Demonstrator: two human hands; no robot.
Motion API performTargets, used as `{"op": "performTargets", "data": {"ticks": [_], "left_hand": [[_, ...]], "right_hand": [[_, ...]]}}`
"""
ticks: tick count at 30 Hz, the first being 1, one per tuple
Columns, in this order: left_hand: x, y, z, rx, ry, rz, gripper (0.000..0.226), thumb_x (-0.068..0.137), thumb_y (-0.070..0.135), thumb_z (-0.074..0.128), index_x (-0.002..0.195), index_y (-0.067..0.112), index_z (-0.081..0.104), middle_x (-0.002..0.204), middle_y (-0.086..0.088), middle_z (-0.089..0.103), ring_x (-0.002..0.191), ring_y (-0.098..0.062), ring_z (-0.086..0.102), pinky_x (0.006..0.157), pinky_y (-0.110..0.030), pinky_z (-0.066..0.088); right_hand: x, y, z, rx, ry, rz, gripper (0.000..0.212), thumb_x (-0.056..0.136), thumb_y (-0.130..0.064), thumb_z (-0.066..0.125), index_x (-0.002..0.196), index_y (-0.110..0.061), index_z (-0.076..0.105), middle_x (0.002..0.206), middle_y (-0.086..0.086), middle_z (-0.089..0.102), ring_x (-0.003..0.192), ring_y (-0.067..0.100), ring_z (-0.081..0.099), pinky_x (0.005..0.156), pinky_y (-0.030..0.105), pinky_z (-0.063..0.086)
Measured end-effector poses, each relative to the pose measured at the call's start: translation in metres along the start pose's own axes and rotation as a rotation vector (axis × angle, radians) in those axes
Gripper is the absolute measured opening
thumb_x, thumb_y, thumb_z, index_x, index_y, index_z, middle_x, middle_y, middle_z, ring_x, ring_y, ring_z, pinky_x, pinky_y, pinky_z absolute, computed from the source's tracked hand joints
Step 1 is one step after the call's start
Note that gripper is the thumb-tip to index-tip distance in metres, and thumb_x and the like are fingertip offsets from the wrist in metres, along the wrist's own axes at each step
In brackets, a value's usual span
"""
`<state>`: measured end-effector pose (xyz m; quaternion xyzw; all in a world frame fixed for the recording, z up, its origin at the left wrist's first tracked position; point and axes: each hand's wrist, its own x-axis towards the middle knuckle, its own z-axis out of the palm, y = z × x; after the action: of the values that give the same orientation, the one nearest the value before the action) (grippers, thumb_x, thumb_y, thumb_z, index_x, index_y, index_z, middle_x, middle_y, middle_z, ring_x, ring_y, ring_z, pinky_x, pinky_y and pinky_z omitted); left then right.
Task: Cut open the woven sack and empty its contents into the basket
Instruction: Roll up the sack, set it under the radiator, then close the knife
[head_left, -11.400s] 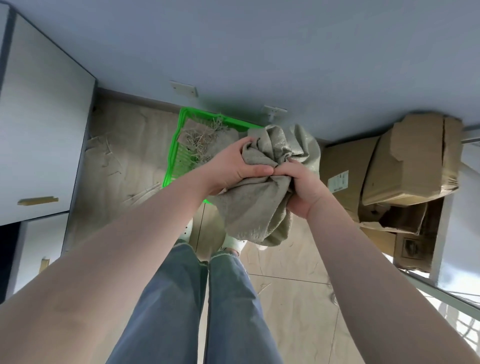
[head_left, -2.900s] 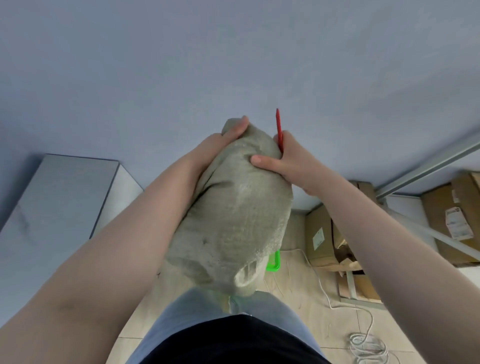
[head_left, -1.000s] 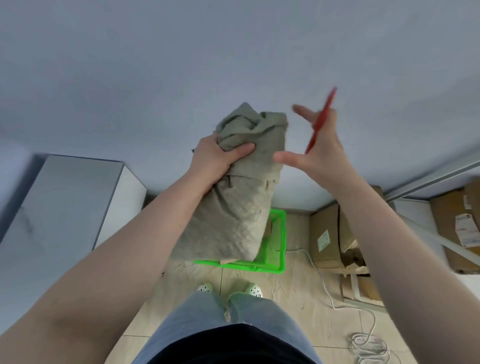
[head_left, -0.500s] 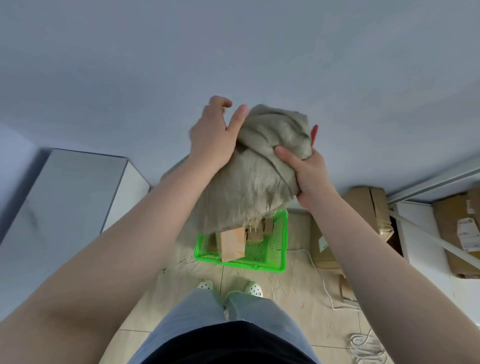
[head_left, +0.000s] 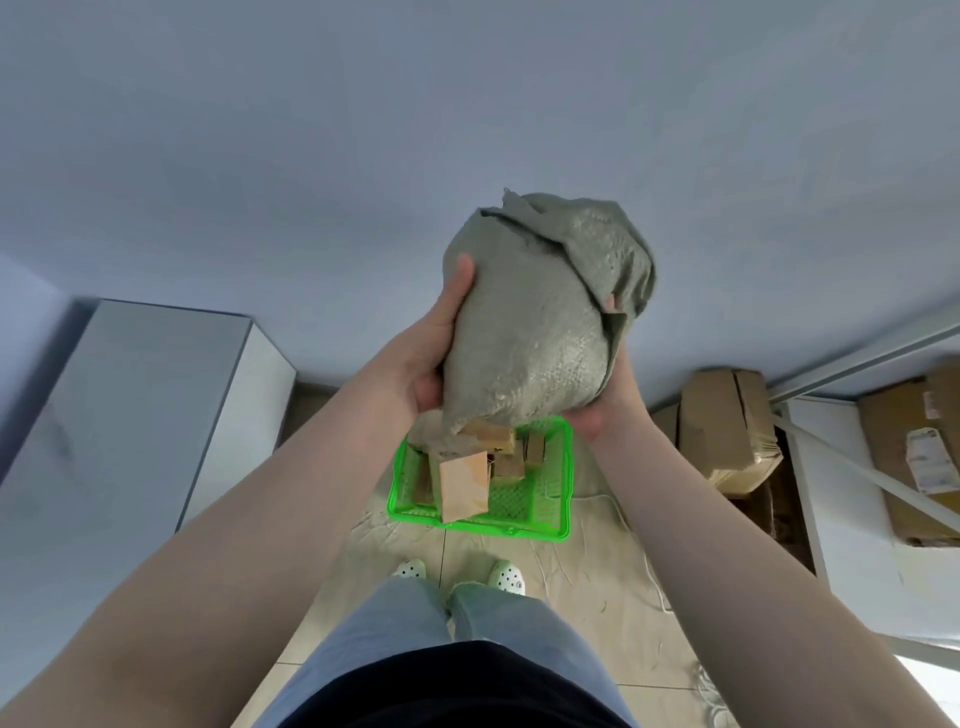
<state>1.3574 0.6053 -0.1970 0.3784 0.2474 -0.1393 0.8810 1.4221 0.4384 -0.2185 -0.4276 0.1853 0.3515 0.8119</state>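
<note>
Only the head cam here, so: the woven sack (head_left: 540, 317) sits dead centre of the frame, held up high with its cut mouth pointing down, right over the green basket (head_left: 551, 506) on the floor just below centre. Left hand (head_left: 434, 358) is wrapped round the sack's left flank, thumb up along the cloth; right hand (head_left: 602, 395) cups the lower right side with its fingers curled into the fabric, mostly hidden behind it. Small cardboard boxes (head_left: 464, 486) are dropping out of the mouth and a few already lie in the basket. To do this bit well I'd keep the mouth centred over the basket, squeeze from the top down, and shake gently so nothing bounces onto the tiles. The bulge suggests there's still more inside.
</note>
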Motion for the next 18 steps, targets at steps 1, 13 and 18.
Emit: {"op": "performTargets", "data": {"ticks": [1, 13, 18], "left_hand": [[0.0, -0.001, 0.002, 0.004, 0.016, 0.013, 0.069, 0.063, 0.067, 0.067, 0.11, 0.016, 0.07, 0.112, -0.01, 0.072, 0.101, -0.025, 0.07, 0.076, -0.04, 0.058], [0.002, 0.017, -0.001, 0.242, 0.509, 0.44, 0.036, 0.071, 0.038, 0.082, 0.098, 0.02, 0.067, 0.096, 0.002, 0.074, 0.088, -0.015, 0.071, 0.074, -0.032, 0.057], [-0.006, 0.009, -0.007, 0.138, 0.061, 0.101, 0.055, 0.076, 0.069, 0.05, 0.091, 0.023, 0.075, 0.087, -0.004, 0.077, 0.072, -0.01, 0.073, 0.057, -0.025, 0.056]], "right_hand": [[0.002, 0.001, -0.003, -0.035, 0.042, -0.002, 0.049, 0.094, -0.053, 0.051, 0.128, -0.019, 0.061, 0.12, 0.007, 0.07, 0.108, 0.03, 0.067, 0.083, 0.044, 0.056], [-0.016, -0.036, 0.016, -0.697, 0.255, -0.341, 0.075, 0.078, -0.058, 0.069, 0.13, -0.013, 0.039, 0.13, -0.002, 0.053, 0.095, 0.008, 0.059, 0.08, 0.041, 0.054], [-0.02, -0.017, 0.043, -0.343, -0.138, 0.086, 0.074, 0.071, -0.084, 0.044, 0.108, -0.028, 0.076, 0.116, 0.004, 0.073, 0.103, 0.022, 0.071, 0.079, 0.042, 0.059]]}}
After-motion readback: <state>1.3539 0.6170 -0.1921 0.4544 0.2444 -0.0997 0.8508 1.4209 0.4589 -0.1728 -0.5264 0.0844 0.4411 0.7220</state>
